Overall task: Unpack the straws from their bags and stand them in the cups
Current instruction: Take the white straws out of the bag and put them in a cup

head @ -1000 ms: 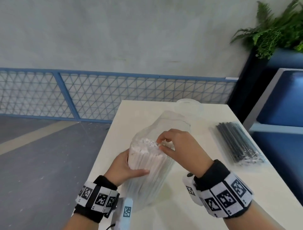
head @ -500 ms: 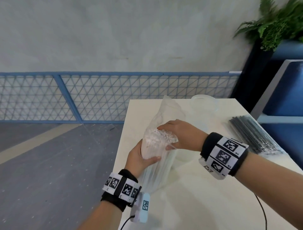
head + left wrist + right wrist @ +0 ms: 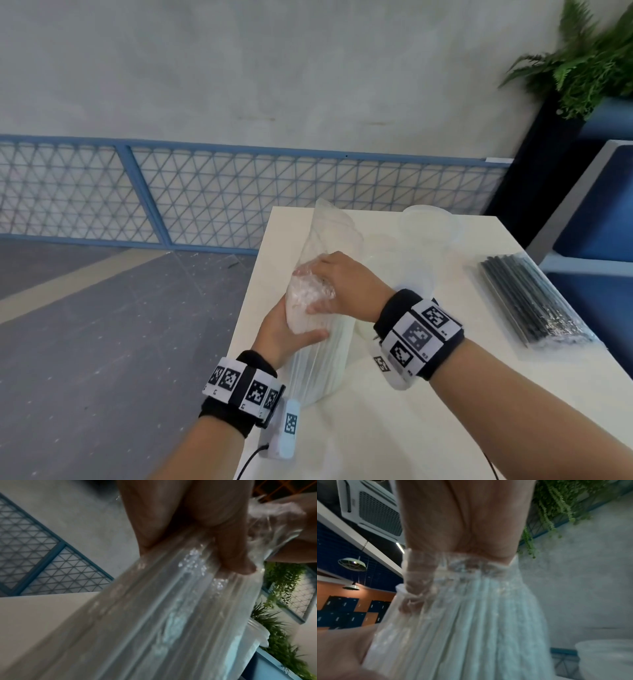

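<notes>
both hands are on the bag of white straws [image 3: 317, 329], which stands upright on its base near the left edge of the table [image 3: 428, 428]. the left hand [image 3: 286, 334] wraps the bundle from the left, thumb across the front and fingers curled behind. the right hand [image 3: 346, 286] is inside the bag mouth, fingers bent down over the straw tops and the thumb pressed on the side through the film; the right wrist view shows the thumb [image 3: 418, 582] under plastic. can't tell whether it actually pinches any straws yet.

risks, as a judgement:
- film is thin and slack, so a fast pull could drag the bag up with the straws and dump the lot.
- bag sits close to the left table edge, and a tip that way would send straws to the floor.
- a loose grip on a big handful could fan it out and spill it.
- clear cups [image 3: 430, 226] are light and right behind the right hand, so a wrist swing could knock them over.

the bag of black straws [image 3: 532, 301] lies flat on the right, untouched. no straws in cups yet.

surface: smooth off-white tabletop, low friction by the look of it. room: grey concrete wall, blue lattice railing [image 3: 205, 192], grey floor with a tan stripe, fern planter [image 3: 589, 61] top right, blue seating beyond the table.
</notes>
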A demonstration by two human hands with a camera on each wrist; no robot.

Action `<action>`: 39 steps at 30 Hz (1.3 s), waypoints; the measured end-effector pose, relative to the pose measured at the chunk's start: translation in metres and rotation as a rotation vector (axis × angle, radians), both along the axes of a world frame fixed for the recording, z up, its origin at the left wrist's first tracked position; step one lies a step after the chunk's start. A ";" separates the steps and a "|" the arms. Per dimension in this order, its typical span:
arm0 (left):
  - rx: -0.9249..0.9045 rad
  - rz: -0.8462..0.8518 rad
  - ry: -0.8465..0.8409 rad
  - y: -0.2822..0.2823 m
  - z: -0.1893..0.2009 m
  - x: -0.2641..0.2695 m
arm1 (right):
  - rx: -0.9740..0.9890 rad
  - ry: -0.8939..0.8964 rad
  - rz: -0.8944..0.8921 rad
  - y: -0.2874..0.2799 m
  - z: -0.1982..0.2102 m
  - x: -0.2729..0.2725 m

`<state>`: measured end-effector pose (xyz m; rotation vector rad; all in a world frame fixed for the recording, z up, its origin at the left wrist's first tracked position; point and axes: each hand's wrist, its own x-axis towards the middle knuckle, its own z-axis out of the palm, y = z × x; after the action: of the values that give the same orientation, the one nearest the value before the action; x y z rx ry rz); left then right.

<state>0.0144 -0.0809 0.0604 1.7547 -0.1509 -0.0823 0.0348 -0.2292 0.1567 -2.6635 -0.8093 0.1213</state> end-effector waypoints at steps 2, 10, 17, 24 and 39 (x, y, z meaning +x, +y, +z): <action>0.015 -0.031 0.019 -0.001 -0.001 0.000 | -0.076 -0.015 -0.011 0.004 -0.003 0.000; -0.055 -0.044 0.031 -0.010 -0.010 0.005 | -0.198 -0.069 0.025 -0.004 -0.012 0.015; -0.084 -0.043 0.049 -0.009 -0.010 0.006 | -0.051 0.078 0.038 -0.009 -0.005 0.015; -0.065 -0.046 0.027 -0.010 -0.009 0.001 | -0.055 0.075 0.054 -0.002 -0.015 0.010; -0.042 -0.044 0.013 -0.010 -0.005 0.008 | 0.474 -0.022 -0.085 -0.028 0.004 0.023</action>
<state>0.0227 -0.0912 0.0555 1.7094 -0.1803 -0.1213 0.0579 -0.2577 0.1604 -2.2470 -0.6354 -0.1101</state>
